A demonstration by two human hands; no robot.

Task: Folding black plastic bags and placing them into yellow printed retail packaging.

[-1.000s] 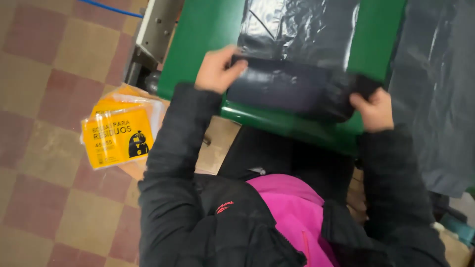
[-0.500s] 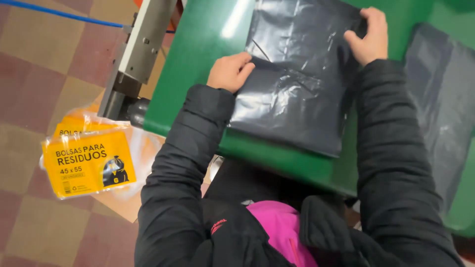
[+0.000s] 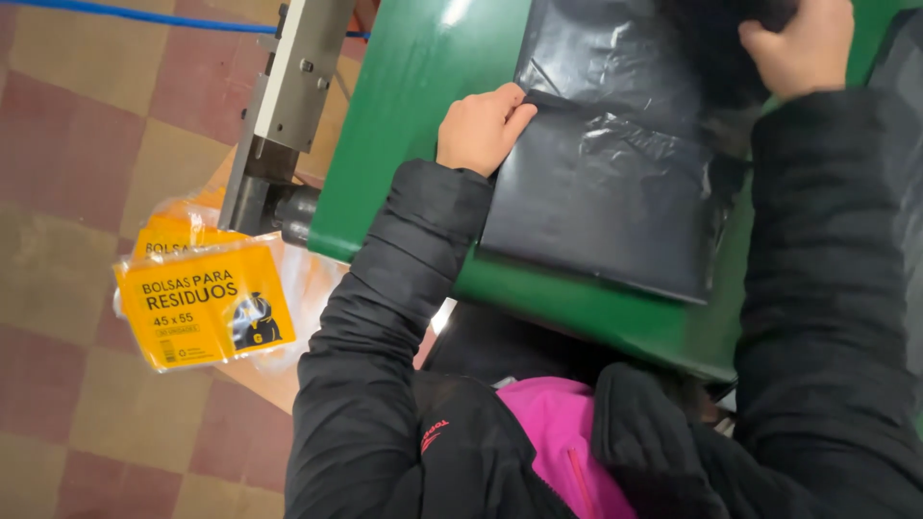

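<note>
A black plastic bag lies flat on the green table. My left hand pinches the bag's left edge at a fold, fingers closed on the plastic. My right hand grips the bag's far right part near the top of the view, where the plastic bunches up dark. Both arms wear black padded sleeves. The near edge of the bag lies close to the table's front edge.
A grey metal bracket is fixed at the table's left side. Yellow packets of bags lie on a low surface over the checked floor. A blue cable crosses the floor at the top. More black plastic lies at the far right.
The bag was unrolled from a folded bundle and spread flat. Both hands moved away from me across the table, and my left hand now pinches the bag's left edge.
</note>
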